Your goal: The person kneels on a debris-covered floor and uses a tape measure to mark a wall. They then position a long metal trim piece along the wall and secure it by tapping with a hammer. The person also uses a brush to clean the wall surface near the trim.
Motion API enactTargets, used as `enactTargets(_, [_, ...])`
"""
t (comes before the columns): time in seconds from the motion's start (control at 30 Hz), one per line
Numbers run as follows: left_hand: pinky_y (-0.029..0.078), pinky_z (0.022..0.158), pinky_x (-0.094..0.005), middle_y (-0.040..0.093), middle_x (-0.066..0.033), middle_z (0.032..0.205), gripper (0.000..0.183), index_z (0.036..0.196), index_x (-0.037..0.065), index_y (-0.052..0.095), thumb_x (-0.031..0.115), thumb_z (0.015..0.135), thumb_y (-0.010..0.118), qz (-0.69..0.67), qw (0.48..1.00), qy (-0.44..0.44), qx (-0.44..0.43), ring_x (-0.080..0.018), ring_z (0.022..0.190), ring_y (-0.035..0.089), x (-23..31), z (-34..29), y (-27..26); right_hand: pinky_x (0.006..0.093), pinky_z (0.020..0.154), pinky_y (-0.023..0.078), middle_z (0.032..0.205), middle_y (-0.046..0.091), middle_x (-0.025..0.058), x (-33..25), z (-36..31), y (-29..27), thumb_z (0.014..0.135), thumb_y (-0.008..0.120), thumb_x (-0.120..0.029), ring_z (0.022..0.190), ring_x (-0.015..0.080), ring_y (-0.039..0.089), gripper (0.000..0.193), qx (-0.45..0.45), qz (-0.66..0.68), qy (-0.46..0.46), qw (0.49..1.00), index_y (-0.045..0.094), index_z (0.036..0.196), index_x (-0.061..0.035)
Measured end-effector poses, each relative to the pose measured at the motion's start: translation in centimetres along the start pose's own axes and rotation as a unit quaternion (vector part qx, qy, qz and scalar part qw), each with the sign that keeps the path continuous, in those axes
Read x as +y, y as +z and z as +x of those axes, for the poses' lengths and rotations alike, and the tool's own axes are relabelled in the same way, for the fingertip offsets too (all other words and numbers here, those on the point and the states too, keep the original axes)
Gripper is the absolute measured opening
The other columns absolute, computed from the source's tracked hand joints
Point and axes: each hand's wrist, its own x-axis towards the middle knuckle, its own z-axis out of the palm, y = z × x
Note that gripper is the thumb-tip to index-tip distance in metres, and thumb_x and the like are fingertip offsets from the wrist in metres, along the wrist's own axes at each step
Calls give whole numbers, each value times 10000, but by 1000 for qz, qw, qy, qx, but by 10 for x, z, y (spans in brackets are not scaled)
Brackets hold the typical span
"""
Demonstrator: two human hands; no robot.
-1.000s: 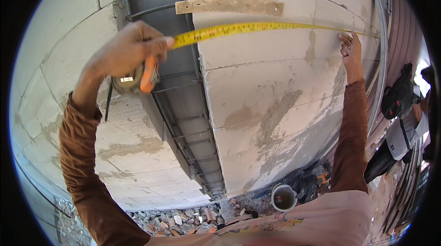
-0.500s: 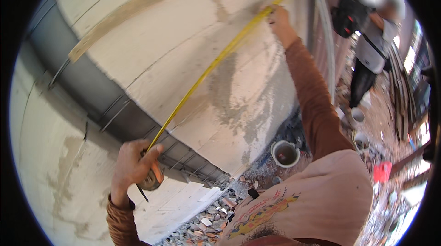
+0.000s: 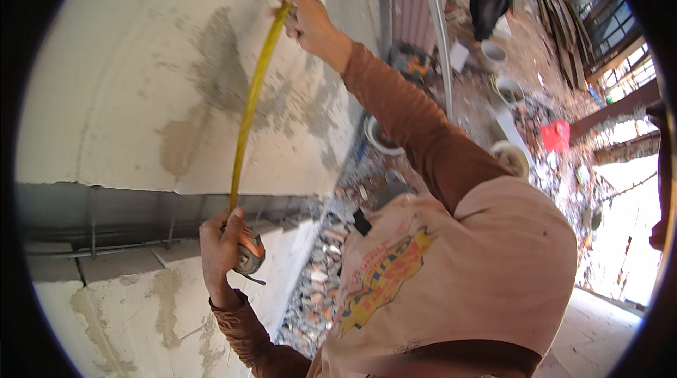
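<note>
Tape measure near the edge of a dark recess in the pale wall: I see its case clasped in the closed left hand, its yellow blade spanning the recess, and the right hand, fingers half curled, holding that blade farther from the edge.

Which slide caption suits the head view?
Left hand grips a tape measure; right hand holds its yellow blade before a pale wall.
</note>
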Motion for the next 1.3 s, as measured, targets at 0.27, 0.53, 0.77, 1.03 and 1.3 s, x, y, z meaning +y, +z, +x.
enactTargets(0.27, [416,546,-320,620,-66,595,425,728,-20,648,316,985,609,-35,990,-93,-97,-122,567,543,-76,-45,18,246,471,342,1043,724,173,79,-20,-105,1079,445,-226,514,64,314,201,0,-22,36,999,548,1051,-55])
enactTargets(0.53, [433,528,-381,611,-140,578,393,704,-12,651,307,932,681,109,968,-185,-131,-215,505,559,-86,-86,10,266,477,402,1269,650,199,195,-101,-171,1077,448,-312,481,74,365,346,111,117,207,965,545,1201,-3])
enactTargets(0.77, [444,596,-470,605,-235,680,434,692,-28,622,354,887,690,268,920,-207,-198,-422,615,585,-55,-111,-3,257,443,329,1006,743,154,265,-190,-194,1035,485,-252,422,71,324,263,180,-14,423,888,604,1027,-17])
enactTargets(1.03, [451,594,-464,579,-236,622,446,662,-35,606,348,882,666,265,911,-189,-251,-393,561,559,-54,-106,3,267,446,300,913,716,97,300,-245,-231,997,545,-195,468,75,356,180,210,-57,473,853,603,935,-35])
enactTargets(1.3, [475,568,-375,661,-147,576,448,689,-11,631,374,917,603,203,894,-209,-341,-248,511,571,-89,-88,35,268,506,344,1002,726,102,261,-261,-289,984,576,-192,564,99,399,150,301,-31,409,861,599,1045,-57])
